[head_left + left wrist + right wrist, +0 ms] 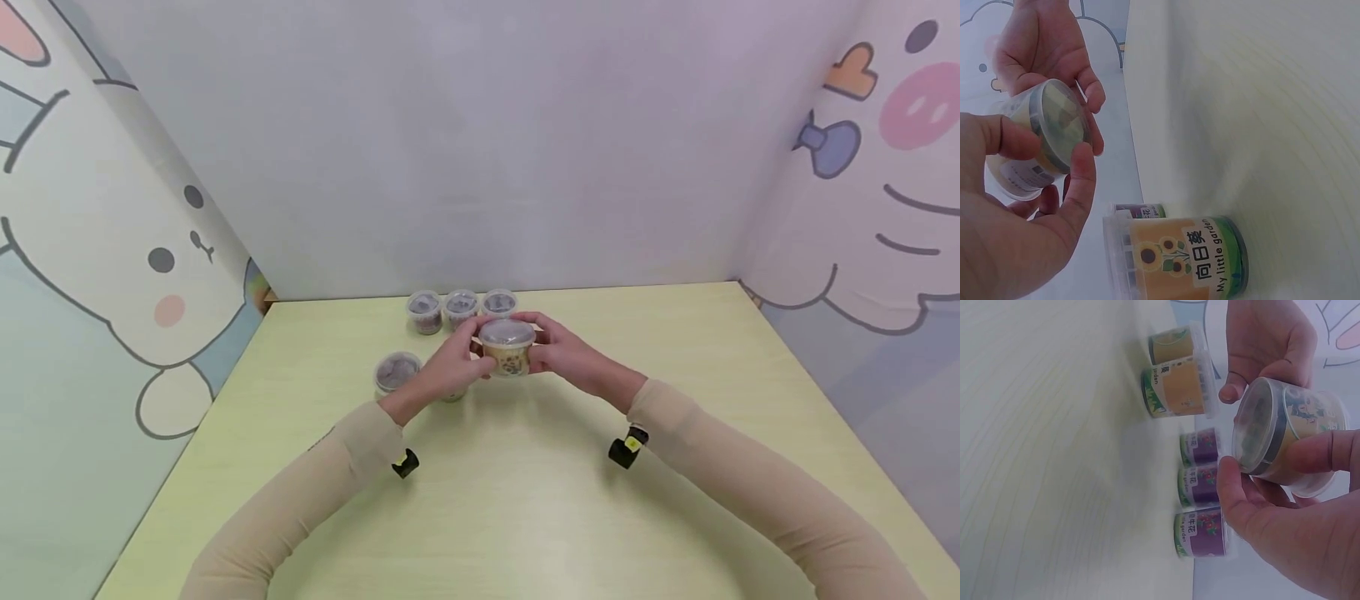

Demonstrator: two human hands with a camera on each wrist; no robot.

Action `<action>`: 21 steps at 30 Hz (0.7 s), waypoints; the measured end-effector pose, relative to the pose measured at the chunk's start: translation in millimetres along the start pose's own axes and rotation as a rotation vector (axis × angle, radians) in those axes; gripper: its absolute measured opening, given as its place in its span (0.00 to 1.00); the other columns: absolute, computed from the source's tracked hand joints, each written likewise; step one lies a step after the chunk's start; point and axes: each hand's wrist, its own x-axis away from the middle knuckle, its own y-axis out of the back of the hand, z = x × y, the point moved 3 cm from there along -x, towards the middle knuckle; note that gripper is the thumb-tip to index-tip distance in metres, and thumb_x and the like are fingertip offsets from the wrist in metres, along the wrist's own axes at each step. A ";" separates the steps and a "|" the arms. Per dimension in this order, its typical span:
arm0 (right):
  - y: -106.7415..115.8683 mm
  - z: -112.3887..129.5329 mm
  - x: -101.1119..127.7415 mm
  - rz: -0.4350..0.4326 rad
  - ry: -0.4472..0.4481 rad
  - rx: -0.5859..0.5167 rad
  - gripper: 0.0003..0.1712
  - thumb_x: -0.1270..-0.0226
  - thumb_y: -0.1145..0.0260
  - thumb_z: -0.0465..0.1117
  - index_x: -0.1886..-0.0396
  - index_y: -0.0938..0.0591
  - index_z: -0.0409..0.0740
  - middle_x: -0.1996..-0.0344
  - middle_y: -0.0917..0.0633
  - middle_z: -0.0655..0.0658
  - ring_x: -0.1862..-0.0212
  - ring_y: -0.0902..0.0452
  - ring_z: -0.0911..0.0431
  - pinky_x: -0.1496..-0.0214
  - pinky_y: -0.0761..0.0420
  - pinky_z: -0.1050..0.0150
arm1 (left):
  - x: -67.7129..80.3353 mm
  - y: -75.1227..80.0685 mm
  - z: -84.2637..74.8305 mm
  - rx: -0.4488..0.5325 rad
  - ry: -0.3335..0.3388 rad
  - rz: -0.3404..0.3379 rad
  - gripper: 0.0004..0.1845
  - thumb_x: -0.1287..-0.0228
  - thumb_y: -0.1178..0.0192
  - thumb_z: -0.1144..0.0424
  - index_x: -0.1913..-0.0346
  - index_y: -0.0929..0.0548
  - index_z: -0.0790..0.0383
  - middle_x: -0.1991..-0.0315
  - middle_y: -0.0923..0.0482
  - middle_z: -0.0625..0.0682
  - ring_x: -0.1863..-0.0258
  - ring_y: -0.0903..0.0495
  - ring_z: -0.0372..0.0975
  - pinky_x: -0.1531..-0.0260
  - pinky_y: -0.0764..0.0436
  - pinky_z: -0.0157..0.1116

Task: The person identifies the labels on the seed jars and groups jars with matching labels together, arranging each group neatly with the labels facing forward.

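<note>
A clear-lidded plastic tub [507, 357] with an orange label is held up between both hands, roughly upright, above the table. My left hand [450, 360] grips its left side with thumb and fingers. From the other side, my right hand [573, 354] grips it too. The wrist views show fingertips at the rim of the tub's see-through base and thumbs on its label. Beside the left forearm stands another orange-labelled tub [1169, 256], printed with sunflowers. A further orange tub [1169, 347] is mostly hidden by the left hand in the head view.
Three purple-labelled tubs stand in a row near the table's back edge: a left one [425, 310], a middle one [461, 303] and a right one [499, 301]. Behind the pale yellow table [510, 517] rises a white sheet [480, 150]; cartoon-printed panels flank it.
</note>
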 end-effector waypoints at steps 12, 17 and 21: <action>-1.0 5.5 2.7 0.010 0.006 -0.005 0.41 0.34 0.51 0.28 0.21 0.41 0.52 0.31 0.32 0.36 0.37 0.28 0.43 0.40 0.23 0.52 | 0.1 4.5 -1.7 -0.025 -0.052 0.010 0.36 0.34 0.42 0.72 0.24 0.39 0.60 0.40 0.30 0.57 0.51 0.24 0.49 0.57 0.16 0.46; -0.4 6.4 4.6 0.024 0.016 0.001 0.40 0.33 0.51 0.30 0.21 0.42 0.52 0.30 0.32 0.37 0.35 0.29 0.43 0.37 0.25 0.50 | -0.6 6.7 -3.7 -0.062 -0.025 -0.004 0.36 0.33 0.42 0.72 0.24 0.38 0.59 0.38 0.29 0.56 0.47 0.24 0.47 0.55 0.17 0.39; -1.0 6.4 5.2 0.036 0.021 0.000 0.39 0.32 0.50 0.31 0.21 0.43 0.51 0.30 0.32 0.37 0.35 0.29 0.43 0.36 0.26 0.49 | 1.2 7.0 -5.2 -0.053 -0.028 0.002 0.35 0.33 0.44 0.73 0.23 0.39 0.61 0.38 0.30 0.57 0.46 0.24 0.48 0.54 0.17 0.40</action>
